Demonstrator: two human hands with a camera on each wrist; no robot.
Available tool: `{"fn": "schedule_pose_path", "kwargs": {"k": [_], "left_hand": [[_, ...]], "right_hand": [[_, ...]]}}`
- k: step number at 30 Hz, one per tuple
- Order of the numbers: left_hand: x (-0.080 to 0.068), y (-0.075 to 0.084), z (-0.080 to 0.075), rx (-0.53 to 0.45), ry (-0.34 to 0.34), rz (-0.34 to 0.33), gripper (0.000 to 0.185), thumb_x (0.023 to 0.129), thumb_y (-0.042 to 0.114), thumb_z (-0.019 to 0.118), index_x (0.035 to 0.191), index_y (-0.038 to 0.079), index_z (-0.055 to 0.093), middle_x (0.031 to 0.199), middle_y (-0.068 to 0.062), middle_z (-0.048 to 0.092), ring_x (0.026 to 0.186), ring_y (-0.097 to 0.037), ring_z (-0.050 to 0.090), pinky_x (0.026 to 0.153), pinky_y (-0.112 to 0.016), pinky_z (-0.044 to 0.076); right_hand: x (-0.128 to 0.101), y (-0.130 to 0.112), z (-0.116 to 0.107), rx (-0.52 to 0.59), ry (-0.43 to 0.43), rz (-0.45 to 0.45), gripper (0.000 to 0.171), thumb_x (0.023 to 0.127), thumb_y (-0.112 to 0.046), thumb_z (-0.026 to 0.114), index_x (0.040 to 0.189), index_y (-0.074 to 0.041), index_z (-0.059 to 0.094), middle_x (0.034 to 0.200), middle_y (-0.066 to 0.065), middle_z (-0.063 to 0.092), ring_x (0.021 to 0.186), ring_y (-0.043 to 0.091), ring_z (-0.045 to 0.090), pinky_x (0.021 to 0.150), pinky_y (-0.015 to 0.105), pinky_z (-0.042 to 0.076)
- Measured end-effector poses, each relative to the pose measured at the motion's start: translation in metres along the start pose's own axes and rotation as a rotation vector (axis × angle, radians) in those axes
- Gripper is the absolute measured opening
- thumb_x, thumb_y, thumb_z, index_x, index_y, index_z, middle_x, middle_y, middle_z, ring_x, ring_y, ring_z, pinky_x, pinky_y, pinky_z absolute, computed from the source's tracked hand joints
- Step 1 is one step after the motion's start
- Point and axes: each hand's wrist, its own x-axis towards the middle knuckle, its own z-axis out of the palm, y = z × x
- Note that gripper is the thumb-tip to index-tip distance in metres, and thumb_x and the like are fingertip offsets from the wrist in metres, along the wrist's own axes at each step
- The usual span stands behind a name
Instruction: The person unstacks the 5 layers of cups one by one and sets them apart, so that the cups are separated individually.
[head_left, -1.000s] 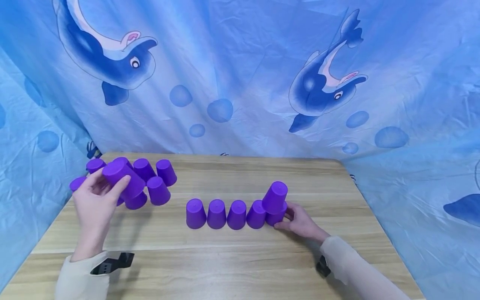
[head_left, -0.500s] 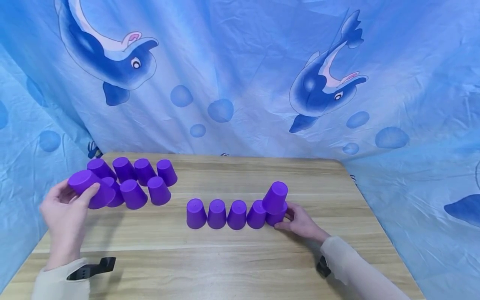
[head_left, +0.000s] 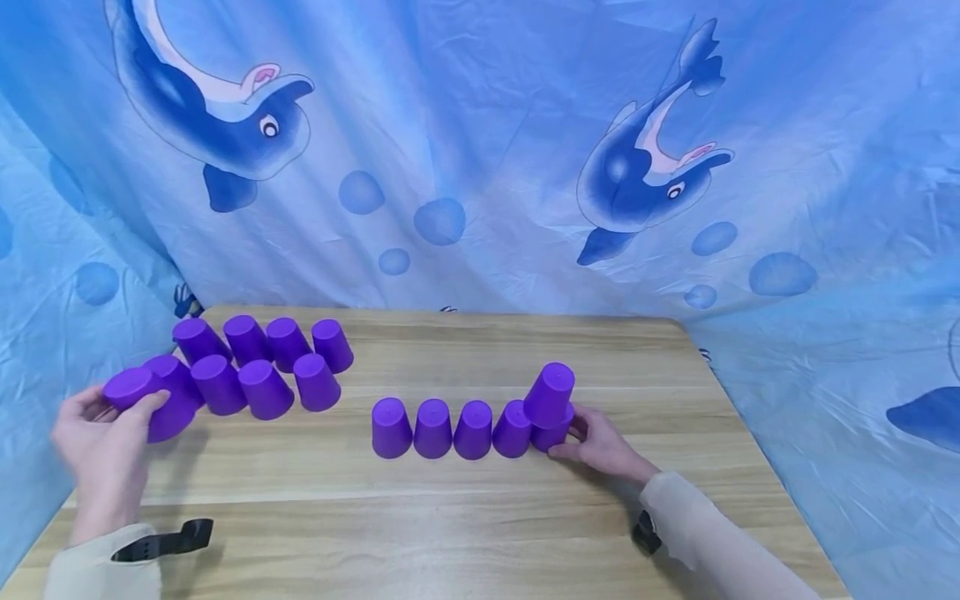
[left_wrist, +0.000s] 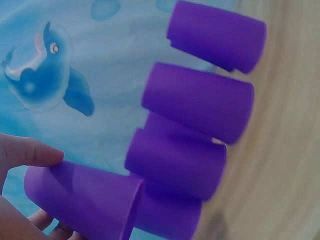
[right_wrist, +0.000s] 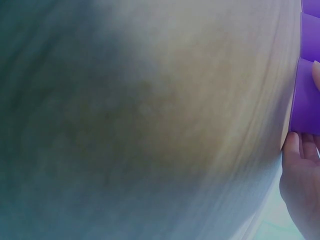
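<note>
1. The left hand (head_left: 105, 446) sat at the tabletop's (head_left: 465, 525) left edge, and the purple cup (head_left: 146, 400) lay tilted right in its grasp, base up and to the left, just left of the cluster of cups (head_left: 262, 367).
2. Left fingers (head_left: 138, 408) were curled round that cup, thumb on one side, the rest underneath; the left wrist view showed the thumb (left_wrist: 30, 152) pressed on the cup's wall (left_wrist: 82, 197), with the other upturned cups just beyond.
3. Over on the right, the right hand (head_left: 600, 446) rested on the tabletop, its fingers bent against the bottom cup (head_left: 555, 433) at the right end of the row of cups (head_left: 453, 429). A top cup (head_left: 551, 393) stood leaning on that one.
4. The right wrist view was mostly blur; only fingertips (right_wrist: 300, 150) touching purple plastic showed, so how tightly they held could not be told.
5. Against the earlier frames, the left hand and its cup had swung away leftward and lower, off the cluster toward the edge. The right hand, the row and the two-cup stack had stayed put.
</note>
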Motion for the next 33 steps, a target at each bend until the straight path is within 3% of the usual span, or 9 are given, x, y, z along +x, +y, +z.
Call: {"fn": "schedule_pose_path", "kwargs": {"k": [6,11,19,25,28,33], "left_hand": [[0.014,-0.011,-0.012,0.117,0.032,-0.029,0.069,0.065,-0.015,0.078,0.113,0.022,0.046,0.108,0.006,0.047,0.089,-0.002,0.048,0.064,-0.004,0.044],[0.025,-0.020,-0.021,0.182,0.012,-0.077,0.074,0.066,-0.013,0.079,0.116,0.027,0.042,0.109,0.009,0.046,0.090,0.001,0.047,0.065,-0.003,0.044],[0.032,-0.026,-0.029,0.284,0.021,-0.098,0.070,0.069,-0.009,0.078,0.112,0.033,0.041,0.105,0.013,0.046,0.089,0.002,0.046,0.060,-0.002,0.042],[0.036,-0.028,-0.034,0.308,0.017,-0.105,0.073,0.068,-0.005,0.081,0.117,0.034,0.042,0.103,0.014,0.047,0.088,0.002,0.046,0.057,-0.003,0.042],[0.037,-0.029,-0.035,0.310,0.016,-0.108,0.079,0.068,-0.004,0.082,0.127,0.031,0.042,0.103,0.015,0.047,0.090,0.002,0.046,0.058,-0.003,0.042],[0.039,-0.029,-0.035,0.311,0.007,-0.114,0.087,0.067,-0.002,0.083,0.137,0.027,0.040,0.102,0.015,0.046,0.090,0.002,0.046,0.055,-0.004,0.043]], "right_hand": [[0.001,0.003,0.000,0.002,-0.001,-0.012,0.062,0.072,-0.006,0.083,0.128,-0.005,0.055,0.125,0.009,0.059,0.118,0.028,0.054,0.101,0.040,0.040],[0.001,0.002,0.001,-0.007,0.002,0.010,0.062,0.072,-0.005,0.083,0.128,-0.007,0.055,0.125,0.006,0.059,0.118,0.025,0.054,0.101,0.037,0.041],[0.001,-0.001,0.001,-0.012,0.005,0.011,0.062,0.072,-0.005,0.083,0.128,-0.008,0.055,0.125,0.006,0.059,0.118,0.026,0.054,0.101,0.038,0.041],[0.001,-0.001,0.001,-0.023,0.008,0.002,0.062,0.072,-0.005,0.083,0.127,-0.005,0.055,0.125,0.009,0.059,0.119,0.029,0.053,0.102,0.041,0.040],[-0.001,-0.012,0.000,-0.021,-0.001,0.007,0.061,0.073,-0.001,0.081,0.128,-0.001,0.054,0.126,0.012,0.058,0.119,0.031,0.052,0.102,0.044,0.039],[-0.001,-0.010,0.000,-0.019,-0.001,0.009,0.062,0.073,-0.001,0.081,0.128,-0.004,0.054,0.126,0.009,0.059,0.119,0.028,0.053,0.102,0.041,0.040]]}}
